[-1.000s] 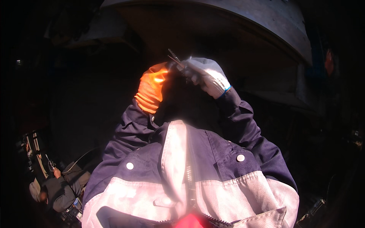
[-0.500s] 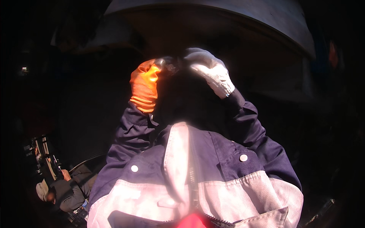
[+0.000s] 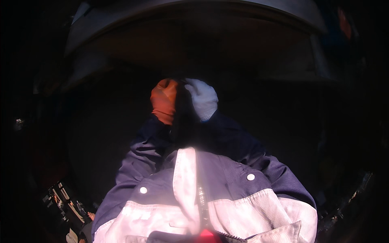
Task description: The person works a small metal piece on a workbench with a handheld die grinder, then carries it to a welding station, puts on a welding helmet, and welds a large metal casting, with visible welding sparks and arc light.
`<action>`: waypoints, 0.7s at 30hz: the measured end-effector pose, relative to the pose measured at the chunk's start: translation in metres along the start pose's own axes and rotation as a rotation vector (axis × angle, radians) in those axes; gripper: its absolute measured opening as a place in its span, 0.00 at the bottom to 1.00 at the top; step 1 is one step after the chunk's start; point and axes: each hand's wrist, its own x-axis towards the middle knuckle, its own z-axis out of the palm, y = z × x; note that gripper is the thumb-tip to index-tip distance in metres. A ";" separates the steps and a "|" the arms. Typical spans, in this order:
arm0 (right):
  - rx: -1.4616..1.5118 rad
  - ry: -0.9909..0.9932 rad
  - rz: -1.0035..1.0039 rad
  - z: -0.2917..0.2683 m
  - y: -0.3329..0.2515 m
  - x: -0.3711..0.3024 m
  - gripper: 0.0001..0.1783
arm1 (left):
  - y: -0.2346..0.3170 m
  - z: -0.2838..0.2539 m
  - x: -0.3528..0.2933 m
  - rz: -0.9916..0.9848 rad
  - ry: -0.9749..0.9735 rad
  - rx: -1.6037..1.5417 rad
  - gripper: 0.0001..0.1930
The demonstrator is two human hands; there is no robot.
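Note:
My left hand (image 3: 163, 100), in an orange glove, and my right hand (image 3: 203, 99), in a white glove, are close together in front of my chest. Both have their fingers curled inward, with the fingertips nearly meeting at the top. Deep shadow fills the narrow gap between them. Whatever either hand grips there is too dark to make out.
Above and beyond my hands arches a large pale curved panel (image 3: 279, 13) with a dark brown underside (image 3: 194, 44). At the lower left edge are another person's hand (image 3: 91, 216) and light cap (image 3: 71, 236), beside several long narrow pieces (image 3: 68, 201).
My hands have come closer together and nearer my body, out of the bright light into shade. The small dark shiny thing at my left fingertips no longer shows. The curved panel sits differently in view.

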 end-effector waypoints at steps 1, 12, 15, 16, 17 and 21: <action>0.021 -0.015 0.101 -0.002 0.008 0.002 0.15 | -0.010 0.005 0.013 -0.054 -0.017 0.042 0.18; -0.300 -0.241 0.361 0.015 0.111 0.072 0.20 | -0.120 0.033 0.118 0.153 -0.353 0.377 0.18; -0.017 -0.150 0.464 0.012 0.099 0.063 0.16 | -0.116 0.037 0.124 0.276 -0.370 0.495 0.16; 0.071 -0.121 0.493 0.011 0.093 0.061 0.16 | -0.112 0.038 0.126 0.319 -0.374 0.535 0.15; 0.155 -0.110 0.537 0.008 0.090 0.062 0.15 | -0.109 0.042 0.130 0.359 -0.379 0.575 0.14; 0.653 -0.078 0.457 0.017 0.078 0.061 0.12 | -0.100 0.045 0.144 0.614 -0.334 0.794 0.12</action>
